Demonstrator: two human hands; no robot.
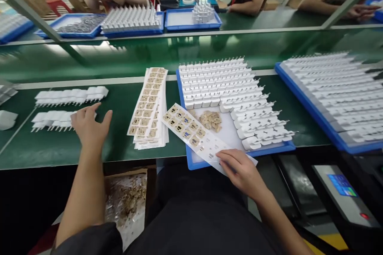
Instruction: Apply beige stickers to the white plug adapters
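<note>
My left hand (89, 125) is spread, its thumb and fingers apart. It reaches over the right end of the nearer row of white plug housings (54, 120); whether the fingertips touch a piece I cannot tell. Behind lies a second row of the same housings (70, 96). In my right hand (239, 169) is the near end of a sheet of tan stickers (194, 141), its fingers on top and the thumb hidden. Several stickers are gone from the sheet's near half. The sheet slants over the front left corner of a blue-rimmed tray (191, 163).
A stack of sticker sheets (148, 107) lies between my hands. The tray holds rows of white housings (218, 81) and a pile of tan pieces (211, 120). Another full tray (323, 127) stands right. Co-workers sit beyond the green divider (134, 57). An open box (128, 199) is below.
</note>
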